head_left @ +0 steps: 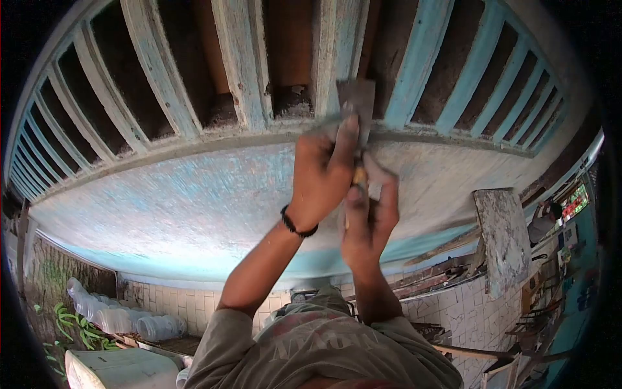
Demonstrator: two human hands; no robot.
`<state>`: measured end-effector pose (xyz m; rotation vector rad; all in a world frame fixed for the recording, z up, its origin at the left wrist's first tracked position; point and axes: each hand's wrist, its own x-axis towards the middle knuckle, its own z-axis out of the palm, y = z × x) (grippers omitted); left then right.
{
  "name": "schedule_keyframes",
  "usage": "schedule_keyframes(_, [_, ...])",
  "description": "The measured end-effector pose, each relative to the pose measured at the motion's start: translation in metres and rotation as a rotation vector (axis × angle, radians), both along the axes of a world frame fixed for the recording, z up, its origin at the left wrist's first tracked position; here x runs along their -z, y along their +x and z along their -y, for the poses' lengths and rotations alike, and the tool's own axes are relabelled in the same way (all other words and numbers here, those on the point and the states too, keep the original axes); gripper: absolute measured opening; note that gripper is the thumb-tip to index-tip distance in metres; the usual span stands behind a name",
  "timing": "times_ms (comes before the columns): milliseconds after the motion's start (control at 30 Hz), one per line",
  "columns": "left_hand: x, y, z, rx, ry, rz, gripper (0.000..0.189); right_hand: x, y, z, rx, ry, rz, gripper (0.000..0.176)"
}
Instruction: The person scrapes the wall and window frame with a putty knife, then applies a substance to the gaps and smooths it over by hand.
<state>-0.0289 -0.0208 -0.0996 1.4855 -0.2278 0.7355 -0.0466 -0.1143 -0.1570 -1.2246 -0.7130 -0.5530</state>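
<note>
A flat metal scraper [357, 100] is held upright, its blade over the lower end of a worn blue and white slat [332, 58]. My right hand [370, 217] is wrapped round its yellowish handle. Higher up, my left hand [324, 168], with a black bracelet at the wrist, presses its fingers against the blade. Behind both hands runs the ledge under the slats, and below it a wall [188, 194] with patchy blue and whitish paint.
Clear plastic containers [129, 318] and a pale tub [123, 369] stand at the lower left. A worn board [502, 236] leans at the right. Beyond it, another person [543, 223] is near cluttered items. Tiled floor [463, 314] shows below.
</note>
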Motion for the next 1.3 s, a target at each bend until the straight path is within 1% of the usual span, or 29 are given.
schedule_keyframes(67, [0.015,-0.001,0.002,0.026,-0.048,-0.028,0.047,0.017,0.0,0.002,0.025,-0.036,-0.01,0.042])
schedule_keyframes(100, [0.013,0.0,0.001,0.014,-0.021,0.001,0.047,0.02,0.0,0.002,0.038,-0.053,-0.016,0.042])
schedule_keyframes(167, [0.006,-0.001,0.001,-0.013,0.031,0.044,0.047,0.009,-0.005,0.002,-0.068,0.033,-0.067,0.041])
schedule_keyframes(233, [-0.009,0.0,-0.002,0.036,-0.017,0.015,0.047,-0.009,-0.004,0.005,-0.114,0.034,-0.043,0.041])
schedule_keyframes(333, [-0.006,-0.001,-0.001,0.043,-0.053,0.027,0.047,-0.012,-0.014,0.004,-0.152,0.051,-0.145,0.041])
schedule_keyframes(367, [-0.005,0.0,-0.001,0.037,-0.055,0.053,0.047,-0.011,-0.014,0.003,-0.146,0.054,-0.144,0.041])
schedule_keyframes(467, [0.0,-0.001,0.0,0.07,-0.09,-0.017,0.048,-0.005,-0.01,0.001,-0.101,0.044,-0.107,0.041])
schedule_keyframes(533, [-0.011,0.001,-0.001,0.052,-0.047,0.029,0.048,-0.012,-0.002,-0.002,-0.065,0.052,-0.027,0.041])
schedule_keyframes(667, [-0.021,0.002,-0.004,0.093,-0.078,-0.001,0.048,-0.027,-0.01,-0.001,-0.086,0.051,-0.053,0.041])
schedule_keyframes(767, [-0.012,-0.006,0.001,0.087,-0.116,-0.025,0.049,-0.024,-0.005,-0.003,-0.067,0.069,-0.02,0.04])
schedule_keyframes(867, [-0.012,0.008,-0.001,0.034,-0.054,0.089,0.049,-0.018,0.001,-0.006,-0.057,0.086,0.012,0.039])
schedule_keyframes(967, [-0.036,0.003,0.0,0.1,-0.094,0.042,0.048,-0.031,0.0,-0.002,-0.095,0.07,-0.022,0.038])
schedule_keyframes(1033, [-0.032,0.005,-0.003,0.093,-0.058,0.039,0.047,-0.036,-0.003,0.003,-0.108,0.041,-0.041,0.039])
schedule_keyframes(1167, [-0.005,0.008,0.0,0.058,-0.041,0.08,0.046,-0.026,0.001,0.0,-0.064,0.033,-0.013,0.039])
schedule_keyframes(1233, [-0.009,0.009,-0.001,0.052,-0.024,0.118,0.046,-0.027,0.006,-0.001,-0.031,0.028,0.024,0.039])
schedule_keyframes(1300, [-0.024,0.01,-0.001,0.042,-0.009,0.136,0.046,-0.034,0.004,0.001,-0.024,0.012,0.015,0.039])
